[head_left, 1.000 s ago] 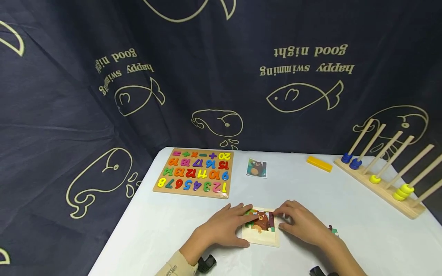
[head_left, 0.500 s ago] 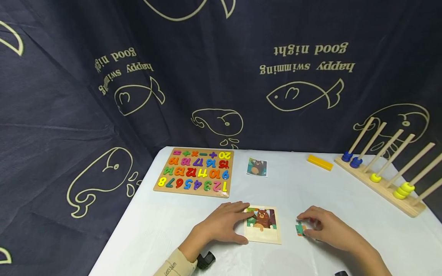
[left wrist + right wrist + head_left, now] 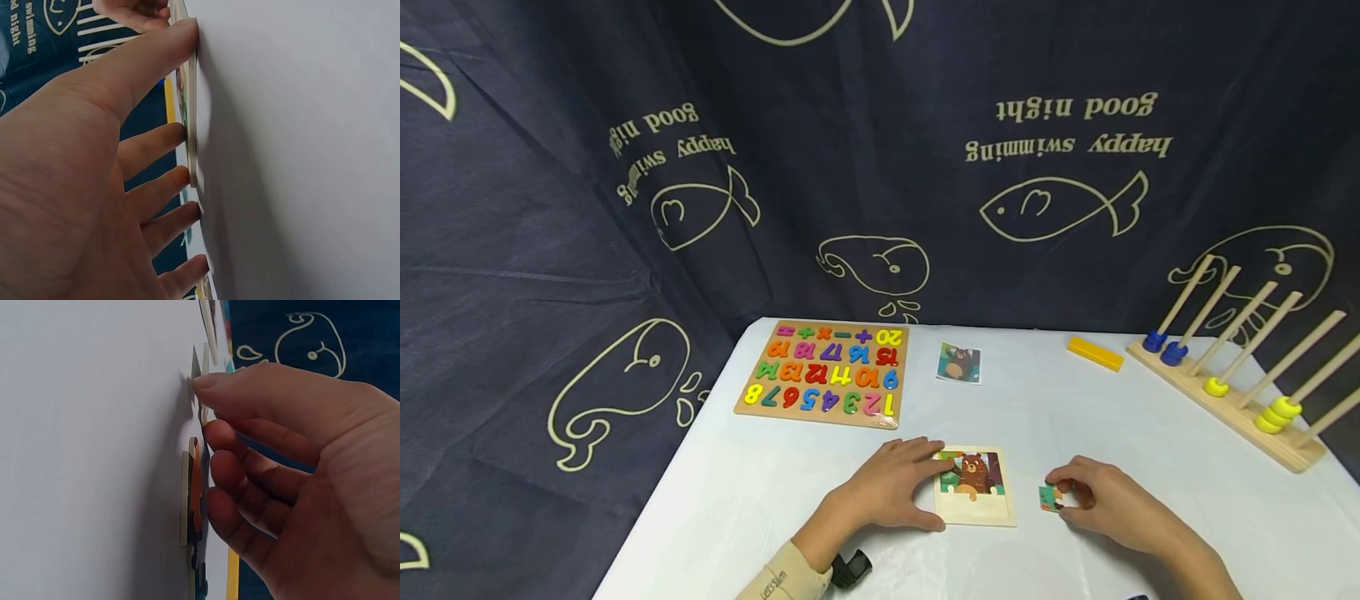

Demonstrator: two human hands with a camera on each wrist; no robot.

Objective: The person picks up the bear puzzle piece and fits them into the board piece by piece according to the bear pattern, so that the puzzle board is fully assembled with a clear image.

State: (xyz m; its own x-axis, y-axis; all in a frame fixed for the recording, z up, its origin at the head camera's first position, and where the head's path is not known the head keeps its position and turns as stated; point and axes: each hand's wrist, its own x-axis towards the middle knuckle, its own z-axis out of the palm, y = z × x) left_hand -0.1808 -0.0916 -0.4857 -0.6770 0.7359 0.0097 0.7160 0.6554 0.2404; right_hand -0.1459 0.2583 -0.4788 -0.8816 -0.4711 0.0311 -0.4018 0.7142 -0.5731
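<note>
A bear puzzle in a pale square frame [image 3: 976, 510] lies on the table, its upper part filled with pieces and its lower strip bare. My left hand [image 3: 887, 487] rests with spread fingers on the frame's left side; the left wrist view shows the thumb [image 3: 181, 37] at its edge. To the right of the frame, my right hand [image 3: 1105, 504] pinches a small green and orange piece [image 3: 1048, 498] between thumb and fingers. In the right wrist view more loose pieces [image 3: 195, 494] lie on the table beside the curled fingers.
A number board [image 3: 820, 375] lies at the back left, a bear picture card [image 3: 958, 364] at the back middle. A yellow bar [image 3: 1095, 354] and a wooden abacus with pegs [image 3: 1232, 408] are at the back right. Dark cloth [image 3: 865, 167] hangs behind the table.
My right hand has moved right from the frame's edge and taken hold of a loose piece, then tilted it slightly. My left hand has stayed on the frame, which has shifted slightly right.
</note>
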